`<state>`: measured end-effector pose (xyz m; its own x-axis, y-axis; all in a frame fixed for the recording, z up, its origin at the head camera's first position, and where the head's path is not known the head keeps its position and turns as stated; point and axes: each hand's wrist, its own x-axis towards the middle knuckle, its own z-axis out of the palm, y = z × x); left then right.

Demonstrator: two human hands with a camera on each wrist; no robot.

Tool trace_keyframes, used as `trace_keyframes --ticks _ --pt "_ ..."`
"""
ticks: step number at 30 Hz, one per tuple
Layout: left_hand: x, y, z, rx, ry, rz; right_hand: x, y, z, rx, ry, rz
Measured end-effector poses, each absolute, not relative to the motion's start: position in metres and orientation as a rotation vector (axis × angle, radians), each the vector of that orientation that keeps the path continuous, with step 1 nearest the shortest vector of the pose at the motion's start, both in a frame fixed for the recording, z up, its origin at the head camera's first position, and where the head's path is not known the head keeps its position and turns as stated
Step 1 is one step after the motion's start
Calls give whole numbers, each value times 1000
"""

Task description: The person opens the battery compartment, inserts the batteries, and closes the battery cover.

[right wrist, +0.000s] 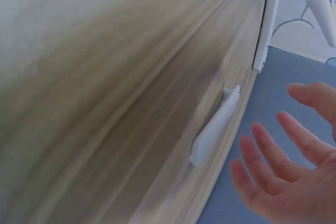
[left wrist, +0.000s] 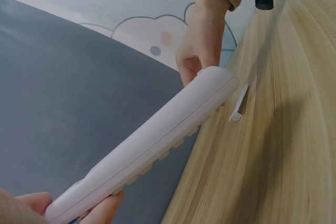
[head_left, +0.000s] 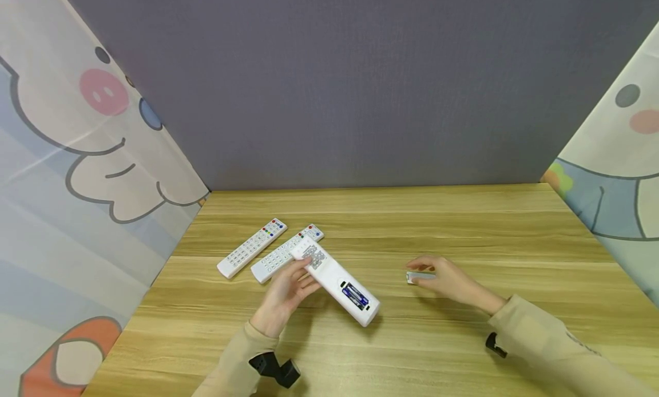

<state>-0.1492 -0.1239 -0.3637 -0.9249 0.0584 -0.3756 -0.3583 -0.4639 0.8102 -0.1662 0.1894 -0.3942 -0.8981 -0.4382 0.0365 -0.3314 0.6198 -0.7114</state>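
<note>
My left hand (head_left: 283, 301) grips a white remote control (head_left: 329, 274) by one end, thumb on its labelled back. The back faces up, and blue batteries (head_left: 355, 296) lie in its uncovered compartment. In the left wrist view the remote (left wrist: 142, 145) appears from its side, buttons turned downward. A small white battery cover (head_left: 419, 277) lies on the table under my right hand (head_left: 453, 282). The right wrist view has this hand's fingers (right wrist: 270, 148) spread and loosely bent, apart from the cover (right wrist: 215, 127).
Two more white remotes, a left one (head_left: 252, 248) and a right one (head_left: 280, 257), lie buttons up on the wooden table (head_left: 463, 219). The held remote partly overlaps the right one in the head view. A grey panel (head_left: 370, 88) stands behind the table, with cartoon-printed sheets (head_left: 56, 174) at both sides.
</note>
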Motion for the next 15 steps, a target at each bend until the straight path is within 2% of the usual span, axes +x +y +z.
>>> trace_keyframes --ticks 15 --pt "-151 -124 -366 -443 1471 2449 -177 192 -407 -655 2632 -1106"
